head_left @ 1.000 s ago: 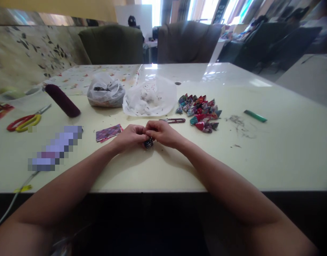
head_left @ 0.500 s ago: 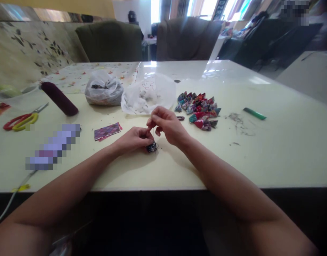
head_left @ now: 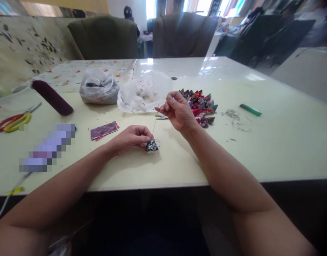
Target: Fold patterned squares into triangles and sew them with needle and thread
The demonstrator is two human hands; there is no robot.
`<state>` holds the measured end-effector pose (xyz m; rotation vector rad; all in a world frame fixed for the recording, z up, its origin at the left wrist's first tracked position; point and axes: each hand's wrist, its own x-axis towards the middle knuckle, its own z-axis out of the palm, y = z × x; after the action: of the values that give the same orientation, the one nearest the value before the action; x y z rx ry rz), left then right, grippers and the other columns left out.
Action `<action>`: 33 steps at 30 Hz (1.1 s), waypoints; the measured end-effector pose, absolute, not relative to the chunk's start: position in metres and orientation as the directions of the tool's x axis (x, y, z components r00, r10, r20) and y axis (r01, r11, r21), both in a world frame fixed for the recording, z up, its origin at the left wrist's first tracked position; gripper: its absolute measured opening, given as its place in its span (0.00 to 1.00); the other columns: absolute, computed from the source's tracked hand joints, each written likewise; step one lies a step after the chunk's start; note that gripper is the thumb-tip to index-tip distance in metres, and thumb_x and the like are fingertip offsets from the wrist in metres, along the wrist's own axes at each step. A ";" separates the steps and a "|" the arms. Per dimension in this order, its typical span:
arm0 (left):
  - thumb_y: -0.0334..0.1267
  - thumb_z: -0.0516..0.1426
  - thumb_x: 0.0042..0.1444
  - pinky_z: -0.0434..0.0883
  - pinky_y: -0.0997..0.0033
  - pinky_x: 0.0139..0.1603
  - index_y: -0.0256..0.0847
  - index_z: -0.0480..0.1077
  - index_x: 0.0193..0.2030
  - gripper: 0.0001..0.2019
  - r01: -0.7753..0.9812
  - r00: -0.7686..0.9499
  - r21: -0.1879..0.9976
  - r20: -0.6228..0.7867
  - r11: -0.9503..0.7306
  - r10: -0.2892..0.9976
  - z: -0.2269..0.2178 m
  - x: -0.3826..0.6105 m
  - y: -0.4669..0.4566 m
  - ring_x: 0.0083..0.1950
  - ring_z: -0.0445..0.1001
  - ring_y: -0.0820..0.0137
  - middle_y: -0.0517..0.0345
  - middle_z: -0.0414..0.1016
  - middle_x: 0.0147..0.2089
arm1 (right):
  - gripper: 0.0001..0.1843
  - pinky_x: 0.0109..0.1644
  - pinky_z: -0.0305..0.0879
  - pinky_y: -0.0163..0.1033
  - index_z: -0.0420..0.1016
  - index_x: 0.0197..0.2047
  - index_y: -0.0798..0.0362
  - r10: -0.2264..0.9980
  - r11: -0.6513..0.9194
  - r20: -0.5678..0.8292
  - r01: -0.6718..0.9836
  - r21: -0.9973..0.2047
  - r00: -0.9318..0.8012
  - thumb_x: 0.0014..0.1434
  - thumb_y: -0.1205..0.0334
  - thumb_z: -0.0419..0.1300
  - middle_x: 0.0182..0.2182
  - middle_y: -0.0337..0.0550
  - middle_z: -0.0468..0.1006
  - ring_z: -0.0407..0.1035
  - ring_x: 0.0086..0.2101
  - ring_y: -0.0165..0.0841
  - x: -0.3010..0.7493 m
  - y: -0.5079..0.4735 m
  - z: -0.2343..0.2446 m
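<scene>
My left hand (head_left: 134, 138) pinches a small stuffed fabric triangle (head_left: 152, 145), dark blue with a pale pattern, just above the table. A thin thread (head_left: 154, 127) runs taut from the top of this piece up to my right hand (head_left: 178, 111). The right hand is raised above and to the right, its fingers closed on the thread; whether a needle is in them I cannot make out. Thread snips (head_left: 161, 117) lie just behind my right hand, which hides part of them. A pile of similar colourful fabric triangles (head_left: 206, 106) is partly covered by that hand.
At the left are scissors (head_left: 12, 121), a dark maroon thread roll (head_left: 53, 97), a blurred-out oblong (head_left: 47, 149) with a cable, and flat fabric pieces (head_left: 104, 131). Behind stand a tied plastic bag (head_left: 99, 89) and a bag of white stuffing (head_left: 142, 94). Thread scraps (head_left: 234, 117) and a green object (head_left: 250, 109) lie right.
My right hand has moved up and right, away from the left, drawing the thread out longer. The fabric triangle has turned to show its patterned face. The view has shifted slightly.
</scene>
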<state>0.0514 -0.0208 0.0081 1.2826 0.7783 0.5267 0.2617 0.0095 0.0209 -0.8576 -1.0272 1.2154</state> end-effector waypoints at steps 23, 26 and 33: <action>0.38 0.71 0.45 0.74 0.78 0.30 0.34 0.77 0.32 0.12 0.026 0.675 0.981 -0.159 0.192 0.721 0.015 0.051 -0.025 0.31 0.75 0.75 0.54 0.78 0.33 | 0.08 0.40 0.68 0.39 0.59 0.32 0.49 0.901 0.389 0.412 0.168 -0.906 0.136 0.63 0.68 0.54 0.25 0.33 0.61 0.58 0.24 0.25 0.295 0.051 -0.015; 0.38 0.71 0.45 0.76 0.76 0.33 0.34 0.76 0.32 0.12 -0.048 0.540 0.990 -0.085 0.131 0.837 0.013 0.053 -0.022 0.33 0.76 0.73 0.55 0.78 0.34 | 0.05 0.41 0.64 0.39 0.65 0.32 0.51 0.886 0.381 0.454 0.409 -0.829 0.096 0.59 0.69 0.57 0.29 0.38 0.68 0.62 0.30 0.29 0.294 0.046 -0.010; 0.39 0.69 0.47 0.79 0.68 0.41 0.35 0.74 0.34 0.12 -0.168 0.218 0.985 0.083 -0.046 0.972 0.002 0.047 -0.006 0.38 0.78 0.70 0.57 0.78 0.36 | 0.12 0.39 0.60 0.38 0.72 0.32 0.54 0.883 0.469 0.421 0.359 -0.807 -0.206 0.62 0.54 0.60 0.28 0.40 0.72 0.64 0.32 0.31 0.262 0.014 0.006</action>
<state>0.0474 -0.0056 0.0019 1.2341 0.8936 1.1602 0.2616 0.0142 0.0063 -1.0577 -1.7783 0.6995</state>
